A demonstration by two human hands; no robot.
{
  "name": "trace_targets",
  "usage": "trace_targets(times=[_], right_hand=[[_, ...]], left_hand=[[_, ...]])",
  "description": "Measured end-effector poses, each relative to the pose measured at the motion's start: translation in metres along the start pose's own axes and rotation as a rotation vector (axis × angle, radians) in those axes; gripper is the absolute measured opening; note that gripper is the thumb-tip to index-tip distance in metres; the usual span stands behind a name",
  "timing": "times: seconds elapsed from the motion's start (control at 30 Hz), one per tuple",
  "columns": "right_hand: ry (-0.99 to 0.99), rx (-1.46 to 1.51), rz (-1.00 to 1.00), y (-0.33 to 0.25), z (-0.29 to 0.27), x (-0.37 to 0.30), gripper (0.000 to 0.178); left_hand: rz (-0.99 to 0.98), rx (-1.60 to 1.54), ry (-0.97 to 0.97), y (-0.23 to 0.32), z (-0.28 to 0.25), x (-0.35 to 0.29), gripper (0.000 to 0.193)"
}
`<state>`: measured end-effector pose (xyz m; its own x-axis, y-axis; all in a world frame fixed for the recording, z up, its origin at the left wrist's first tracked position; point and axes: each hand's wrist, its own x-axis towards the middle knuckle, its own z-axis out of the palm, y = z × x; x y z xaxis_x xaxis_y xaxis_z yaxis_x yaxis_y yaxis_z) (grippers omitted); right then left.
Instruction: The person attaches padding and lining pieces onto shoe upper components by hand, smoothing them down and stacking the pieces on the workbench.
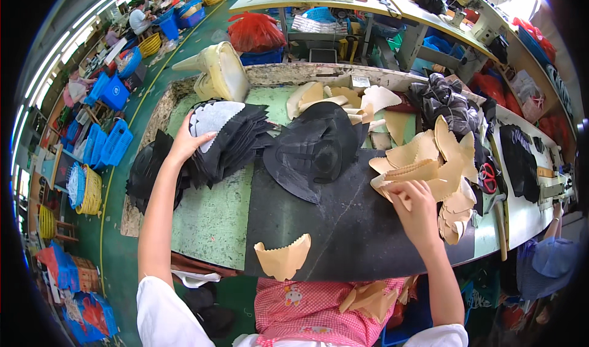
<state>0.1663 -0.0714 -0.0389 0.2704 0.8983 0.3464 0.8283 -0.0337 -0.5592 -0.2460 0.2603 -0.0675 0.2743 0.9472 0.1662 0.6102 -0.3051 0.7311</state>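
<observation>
My left hand (186,141) reaches to a fanned stack of black cut pieces (233,147). Its thumb lies across the light grey, scallop-edged piece (215,121) on top, and its fingers close round the left edge. On the right, my right hand (417,207) pinches the edge of a tan, zigzag-edged cut piece (402,174) in a loose pile. Between my hands a heap of curved black pieces (316,144) lies on the table. A single tan piece (283,257) rests near the front edge of the black mat (300,218).
A yellowish plastic container (226,71) stands at the back left of the table. Red-handled scissors (488,178) and a hammer (502,224) lie at the right. Black bundled pieces (445,101) sit at the back right. Sewing tables (313,0) stand beyond; people work at the far left.
</observation>
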Motion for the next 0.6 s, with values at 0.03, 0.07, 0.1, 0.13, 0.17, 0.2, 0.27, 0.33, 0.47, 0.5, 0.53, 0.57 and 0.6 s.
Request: trace_targets(times=[0.03,0.07,0.1,0.13,0.17,0.2,0.27,0.33,0.47,0.5,0.53,0.57,0.6], right_hand=[[-0.019,-0.009,0.033,0.006,-0.004,-0.008,0.010],[-0.047,-0.091,0.020,0.015,-0.005,-0.013,0.019],[-0.055,-0.101,0.030,0.014,-0.005,-0.014,0.019],[0.030,-0.237,-0.001,0.009,-0.005,-0.013,0.025],[0.115,-0.367,-0.036,0.008,-0.005,-0.012,0.031],[0.056,-0.431,-0.001,0.020,-0.006,-0.017,0.047],[0.042,-0.461,-0.044,0.033,0.009,-0.022,0.051],[0.017,-0.519,-0.095,0.040,0.014,-0.025,0.060],[0.024,-0.362,-0.070,0.027,0.013,-0.024,0.054],[0.032,-0.369,-0.057,0.028,0.010,-0.025,0.054],[0.043,-0.312,-0.042,0.030,0.007,-0.024,0.050],[0.054,-0.251,-0.031,0.031,0.006,-0.023,0.045],[0.062,-0.251,-0.022,0.038,0.003,-0.022,0.045]], left_hand=[[-0.012,0.000,-0.012,0.015,0.005,-0.007,0.095],[0.058,0.391,0.184,0.031,0.009,-0.015,0.093],[0.141,0.768,0.378,0.057,0.020,-0.021,0.090],[0.427,0.794,0.476,0.080,0.026,-0.025,0.087],[0.562,0.671,0.453,0.112,0.040,-0.035,0.074],[0.508,0.314,0.119,0.140,0.064,-0.045,0.075],[0.599,0.280,-0.109,0.163,0.111,-0.069,0.085],[0.569,0.390,-0.150,0.174,0.165,-0.092,0.100],[0.437,0.473,-0.177,0.156,0.190,-0.083,0.066],[0.385,0.356,-0.195,0.161,0.184,-0.077,0.058],[0.264,-0.006,-0.190,0.170,0.174,-0.071,0.048],[0.233,-0.169,-0.119,0.172,0.165,-0.071,0.037],[0.376,-0.204,-0.144,0.191,0.148,-0.080,0.035]])
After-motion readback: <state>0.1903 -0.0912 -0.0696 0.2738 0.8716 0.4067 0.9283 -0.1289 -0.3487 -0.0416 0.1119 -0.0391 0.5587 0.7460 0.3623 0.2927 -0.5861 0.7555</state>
